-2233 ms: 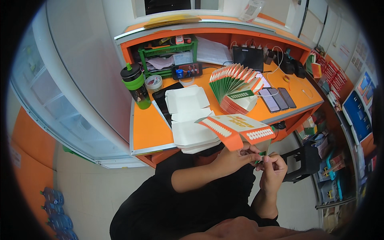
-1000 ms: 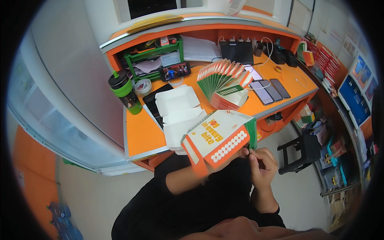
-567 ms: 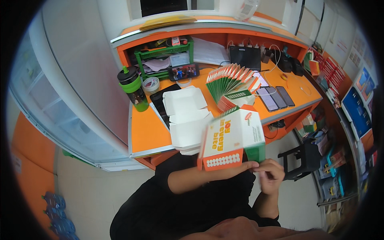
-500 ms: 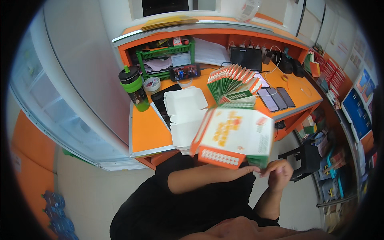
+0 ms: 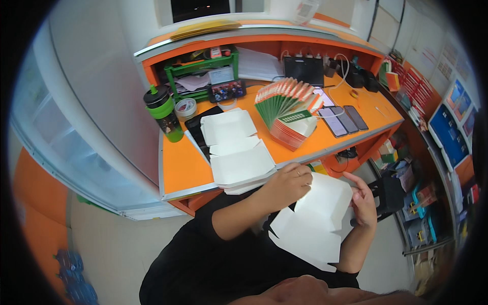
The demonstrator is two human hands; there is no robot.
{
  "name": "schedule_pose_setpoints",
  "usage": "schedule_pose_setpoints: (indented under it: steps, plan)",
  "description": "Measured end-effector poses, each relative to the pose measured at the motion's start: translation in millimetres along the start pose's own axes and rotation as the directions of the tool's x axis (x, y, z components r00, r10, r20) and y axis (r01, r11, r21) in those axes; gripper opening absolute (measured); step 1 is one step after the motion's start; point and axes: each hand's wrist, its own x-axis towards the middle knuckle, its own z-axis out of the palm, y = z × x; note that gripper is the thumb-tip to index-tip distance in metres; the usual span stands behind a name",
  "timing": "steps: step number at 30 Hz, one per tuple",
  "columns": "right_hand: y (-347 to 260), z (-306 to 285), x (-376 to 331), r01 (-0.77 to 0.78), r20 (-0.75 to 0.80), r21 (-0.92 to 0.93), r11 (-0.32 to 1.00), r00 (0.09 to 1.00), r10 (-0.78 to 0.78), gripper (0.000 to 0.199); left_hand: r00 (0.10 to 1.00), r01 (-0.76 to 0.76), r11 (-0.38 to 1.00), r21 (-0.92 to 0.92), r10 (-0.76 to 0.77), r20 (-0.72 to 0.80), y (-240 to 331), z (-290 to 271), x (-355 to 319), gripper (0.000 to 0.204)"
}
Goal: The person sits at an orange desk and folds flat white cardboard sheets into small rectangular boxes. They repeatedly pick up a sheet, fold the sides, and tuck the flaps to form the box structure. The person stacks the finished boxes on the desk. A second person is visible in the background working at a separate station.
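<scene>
Since we've got the open carton (image 5: 323, 203) just off the near edge of the orange desk (image 5: 188, 173), white inside up, we'd support both sides evenly and go easy so the board doesn't buckle. Our left hand (image 5: 288, 188) looks pinched on the corner nearest the desk; our right hand (image 5: 363, 203), well apart, sits by the opposite edge, grip unclear. Half a second ago the printed outside faced us, hands almost together

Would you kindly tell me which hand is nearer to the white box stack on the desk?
Left: the left hand is just right of the white box stack; the right hand is farther right, across the open white box.
</scene>
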Motion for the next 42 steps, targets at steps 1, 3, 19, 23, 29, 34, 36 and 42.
schedule_pose_setpoints:
  steps: [1,3,19,23,29,34,36,42]
  plan:
    - [2,9,0,0.054,-0.019,0.007,0.998,0.998,-0.054,0.094,1.0,0.021,1.0,0.014,-0.021,-0.007,-2,0,1,0.014]
    - [0,22,1,0.16,-0.001,-0.009,0.987,0.987,-0.16,0.077,0.998,0.07,0.997,0.032,-0.07,-0.005,-4,-2,4,0.016]
    - [-12,111,-2,0.312,0.141,-0.938,0.152,0.742,-0.656,0.067,0.686,0.296,-0.212,-0.931,-0.631,0.362,40,-7,3,0.048]
    - [-14,114,-2,0.349,0.162,-0.916,0.196,0.771,-0.616,0.068,0.628,0.235,-0.227,-0.945,-0.707,0.326,43,9,1,0.044]
    - [-17,91,-5,0.4,0.117,-0.842,0.363,0.79,-0.601,0.063,0.618,0.327,-0.28,-0.903,-0.659,0.428,38,4,-4,0.034]
    - [-16,79,-5,0.394,0.099,-0.812,0.43,0.82,-0.565,0.06,0.62,0.339,-0.231,-0.912,-0.674,0.401,34,11,-8,0.028]
    - [-10,72,-5,0.365,0.054,-0.787,0.497,0.844,-0.534,0.058,0.635,0.318,-0.204,-0.926,-0.68,0.368,34,13,-8,0.027]
    - [-13,89,-4,0.385,0.044,-0.83,0.404,0.766,-0.641,0.052,0.662,0.325,0.013,-0.946,-0.717,0.218,44,12,-1,0.025]
